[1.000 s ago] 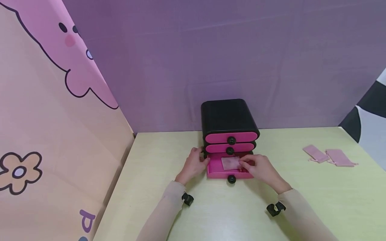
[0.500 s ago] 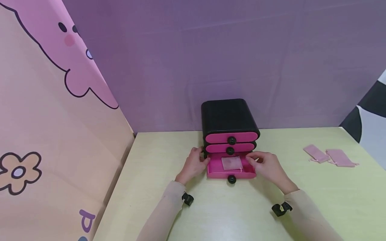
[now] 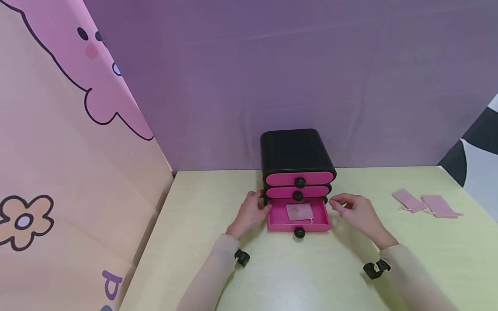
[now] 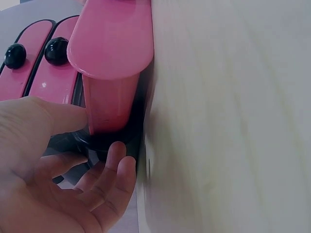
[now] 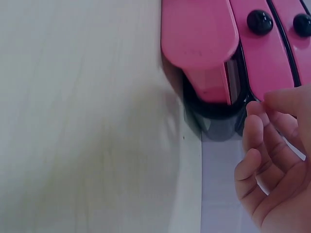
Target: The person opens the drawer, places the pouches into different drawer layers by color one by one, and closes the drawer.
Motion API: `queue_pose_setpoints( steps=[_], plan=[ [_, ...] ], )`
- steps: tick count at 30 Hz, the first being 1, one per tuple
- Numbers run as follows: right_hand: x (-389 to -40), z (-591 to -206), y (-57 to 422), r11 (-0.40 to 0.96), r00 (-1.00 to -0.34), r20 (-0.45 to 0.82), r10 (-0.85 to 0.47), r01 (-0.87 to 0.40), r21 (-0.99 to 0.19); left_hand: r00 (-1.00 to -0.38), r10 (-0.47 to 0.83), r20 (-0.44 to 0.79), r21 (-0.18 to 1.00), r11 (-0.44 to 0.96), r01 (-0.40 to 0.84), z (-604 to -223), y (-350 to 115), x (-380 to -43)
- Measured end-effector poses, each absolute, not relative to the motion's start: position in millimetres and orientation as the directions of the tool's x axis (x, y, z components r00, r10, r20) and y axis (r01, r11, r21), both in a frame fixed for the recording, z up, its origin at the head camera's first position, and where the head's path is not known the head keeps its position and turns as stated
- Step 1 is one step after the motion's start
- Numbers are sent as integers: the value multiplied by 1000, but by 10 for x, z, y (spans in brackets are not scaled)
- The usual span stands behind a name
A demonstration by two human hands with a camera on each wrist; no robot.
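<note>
A small black drawer cabinet [image 3: 295, 151] with pink drawer fronts stands at the back of the table. Its bottom drawer [image 3: 278, 214] is pulled out, and a pale pink drawstring pouch [image 3: 299, 211] lies flat inside. At the cabinet's lower left, my left hand [image 3: 250, 214] grips the corner, thumb against the drawer's side wall [image 4: 109, 104] and fingers round the black casing. My right hand [image 3: 355, 211] hovers just right of the drawer, thumb and index finger close together, the others loosely curled. Nothing shows between its fingers in the right wrist view.
Two more pink drawstring pouches, one [image 3: 408, 200] partly beside the other [image 3: 439, 206], lie at the table's right. The two upper drawers [image 3: 285, 191] are pushed in. A purple cloth backdrop [image 3: 295, 69] rises behind the table, and a printed panel [image 3: 70, 172] borders the left.
My right hand has let go of the pouch, leaving it in the bottom drawer, and has moved right, out past the drawer's side. The left hand has stayed at the cabinet.
</note>
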State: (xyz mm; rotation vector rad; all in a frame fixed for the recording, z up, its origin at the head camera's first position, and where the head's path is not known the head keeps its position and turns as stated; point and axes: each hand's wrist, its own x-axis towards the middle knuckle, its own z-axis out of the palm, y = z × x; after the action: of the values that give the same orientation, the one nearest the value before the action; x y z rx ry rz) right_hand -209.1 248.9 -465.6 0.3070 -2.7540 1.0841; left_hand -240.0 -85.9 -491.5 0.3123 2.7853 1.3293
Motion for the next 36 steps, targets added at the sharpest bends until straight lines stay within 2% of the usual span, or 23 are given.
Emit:
queue_pose_setpoints(
  steps=[12,19,36],
  plan=[
    [-2121,-4715,2693,707,-965,233,-123,-250,-661,-977,207,46,758,629,169,-4920,-874,-2395],
    [-2148,-4746,2825,767,-960,262,-104,-245,-593,-976,209,58,758,627,179,-4927,-883,-2401],
    [-2199,-4869,3277,814,-978,204,-46,-155,-560,-974,222,52,740,646,187,-4898,-892,-2380]
  ],
)
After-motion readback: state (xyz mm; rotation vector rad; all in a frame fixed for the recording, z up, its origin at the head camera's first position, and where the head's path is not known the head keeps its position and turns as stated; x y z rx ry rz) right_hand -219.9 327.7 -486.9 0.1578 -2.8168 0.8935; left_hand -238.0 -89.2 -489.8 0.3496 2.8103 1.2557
